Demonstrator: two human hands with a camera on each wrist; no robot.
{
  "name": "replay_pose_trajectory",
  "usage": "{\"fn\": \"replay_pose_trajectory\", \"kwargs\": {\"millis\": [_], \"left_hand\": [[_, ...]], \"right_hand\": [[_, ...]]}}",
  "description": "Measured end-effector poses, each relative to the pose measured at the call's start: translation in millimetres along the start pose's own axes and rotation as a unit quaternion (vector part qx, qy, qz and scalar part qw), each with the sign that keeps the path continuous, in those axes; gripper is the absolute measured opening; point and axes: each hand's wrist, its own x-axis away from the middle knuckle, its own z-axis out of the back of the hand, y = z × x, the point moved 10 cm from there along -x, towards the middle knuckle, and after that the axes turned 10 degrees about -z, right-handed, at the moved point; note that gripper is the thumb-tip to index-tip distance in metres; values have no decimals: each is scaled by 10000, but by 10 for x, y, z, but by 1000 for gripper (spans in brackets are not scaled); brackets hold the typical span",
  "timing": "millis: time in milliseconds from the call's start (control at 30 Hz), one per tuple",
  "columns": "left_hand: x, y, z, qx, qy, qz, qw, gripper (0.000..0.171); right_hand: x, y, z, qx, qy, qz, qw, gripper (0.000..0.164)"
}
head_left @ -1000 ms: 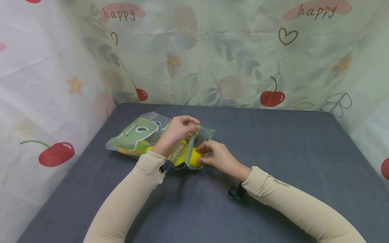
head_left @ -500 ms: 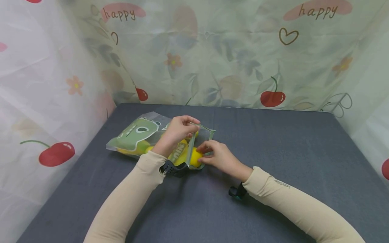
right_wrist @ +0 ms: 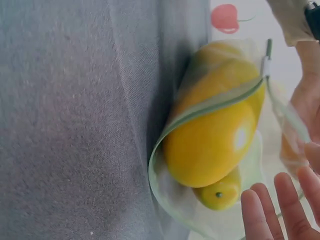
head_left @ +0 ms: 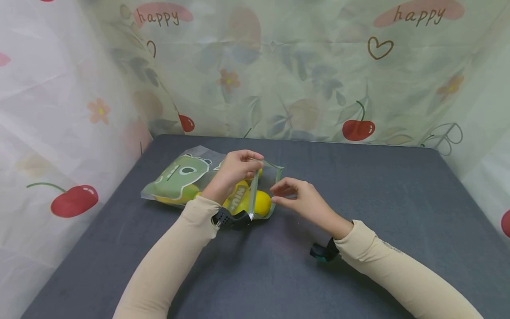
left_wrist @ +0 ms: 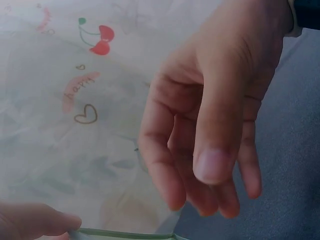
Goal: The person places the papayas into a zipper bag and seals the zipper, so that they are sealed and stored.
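A clear zip bag [head_left: 202,154] with a green cartoon face lies on its side, its mouth gaping to the right. Inside are yellow fruits; the nearest, a smooth oval yellow fruit [head_left: 262,204], sits at the mouth, and a smaller yellow fruit [right_wrist: 219,194] with a dark stem spot shows below it in the right wrist view. My left hand [head_left: 235,172] pinches the bag's upper rim between thumb and fingers. Just right of the mouth, my right hand [head_left: 300,195] hangs with loosely bent fingers, holding nothing. My left forearm and hand cover part of the bag.
A dark grey cloth-covered table [head_left: 358,190] carries the bag. Printed curtains [head_left: 271,88] with cherries and flowers stand behind and at both sides. A white zip slider [right_wrist: 266,66] shows at the bag's mouth.
My right hand has let go of the oval yellow fruit and drawn back to the right. The fruit stays in the bag's mouth, and my left hand keeps its pinch on the rim.
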Motion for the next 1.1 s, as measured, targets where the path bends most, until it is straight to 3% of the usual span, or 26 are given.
{"fn": "replay_pose_trajectory", "kwargs": {"millis": [267,500,667,767,933,1100], "left_hand": [[-56,-9,-11,175,211,-13,9996,21],[-102,-38,-10,348,375,-18,9987,16],[-112,-37,-13,378,401,-30,9985,19],[-108,-30,-16,355,402,-37,9986,19],[-102,-19,-16,364,430,-80,9984,18],[-105,-23,-23,457,449,-66,9979,18]], "right_hand": [[119,43,-16,-25,-144,11,9999,25],[177,190,-236,-353,-643,-143,9972,25],[206,261,-493,-1219,-1405,-507,9812,36],[196,255,-601,-1617,-1608,-681,9713,39],[121,270,-668,-2152,-1356,-1008,9618,40],[65,301,-668,-2378,-957,-1148,9597,34]]}}
